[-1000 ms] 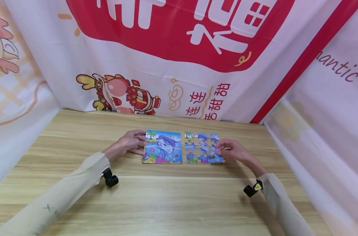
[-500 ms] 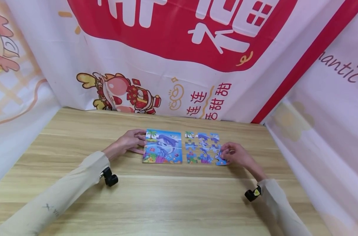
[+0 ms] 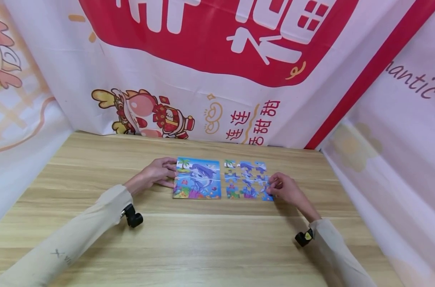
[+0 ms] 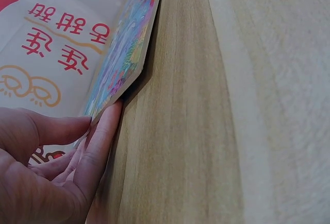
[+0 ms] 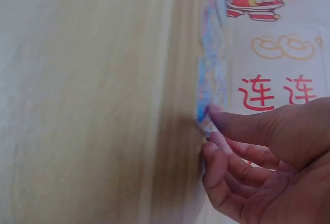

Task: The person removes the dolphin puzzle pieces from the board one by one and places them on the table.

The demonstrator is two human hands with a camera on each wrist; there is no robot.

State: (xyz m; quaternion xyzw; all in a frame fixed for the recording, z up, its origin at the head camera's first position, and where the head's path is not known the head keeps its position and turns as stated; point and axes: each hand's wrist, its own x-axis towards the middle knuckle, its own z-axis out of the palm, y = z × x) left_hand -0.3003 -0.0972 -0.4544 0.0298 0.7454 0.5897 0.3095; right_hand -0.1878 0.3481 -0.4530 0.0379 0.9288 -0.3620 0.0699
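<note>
Right hand (image 3: 287, 189) pinches a blue cardboard jigsaw piece (image 3: 268, 195) at the loose puzzle's (image 3: 245, 179) near-right corner; left hand (image 3: 156, 173), fingers straight and together, touches the dolphin picture card (image 3: 197, 177) mid-table.

- I see a light wood-grain tabletop (image 3: 210, 247) filling the lower half of my head view.
- Behind it I see a white banner (image 3: 188, 79) with big red lettering and a cartoon figure (image 3: 149, 113).
- Pale printed cloth (image 3: 400, 151) closes off the right side, and more (image 3: 12, 99) the left.
</note>
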